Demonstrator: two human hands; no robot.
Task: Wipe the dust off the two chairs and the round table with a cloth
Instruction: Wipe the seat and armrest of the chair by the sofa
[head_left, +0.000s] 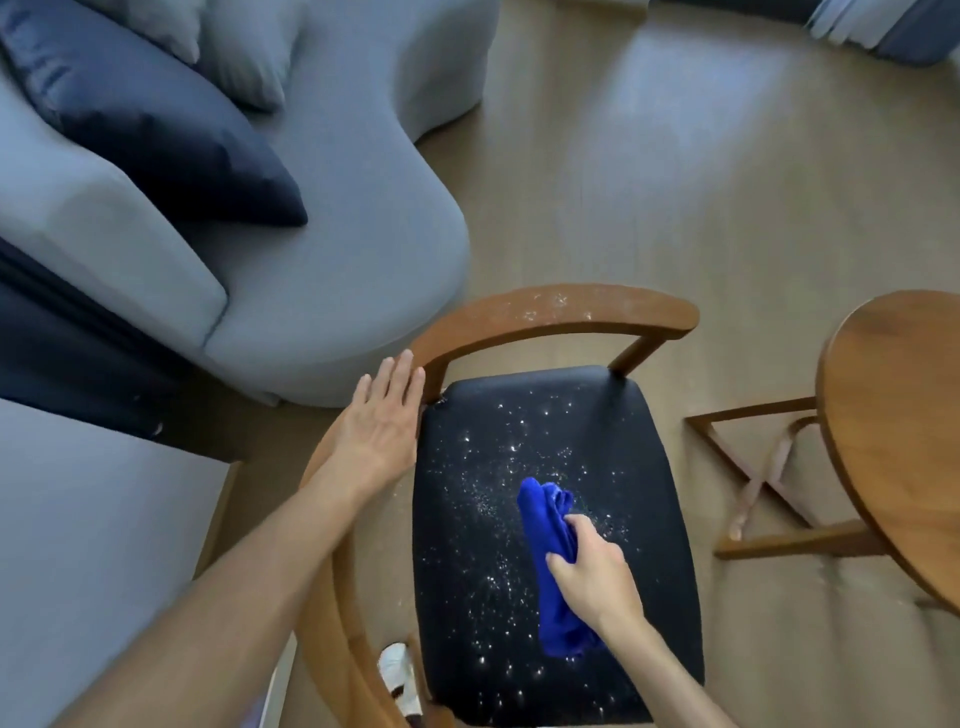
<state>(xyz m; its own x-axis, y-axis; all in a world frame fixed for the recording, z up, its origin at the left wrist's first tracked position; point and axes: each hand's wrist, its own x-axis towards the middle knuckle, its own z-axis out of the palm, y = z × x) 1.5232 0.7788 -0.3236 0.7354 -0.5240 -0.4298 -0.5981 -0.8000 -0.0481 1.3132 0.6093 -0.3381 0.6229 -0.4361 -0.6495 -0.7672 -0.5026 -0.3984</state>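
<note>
While right hand (592, 577) grips cloth (550, 561) | cloth lengthwise on seat (467, 519) | left hand (382, 421) flat

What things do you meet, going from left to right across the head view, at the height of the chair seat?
Grey sofa → left hand → dusty black chair seat → blue cloth → right hand → round wooden table.
</note>
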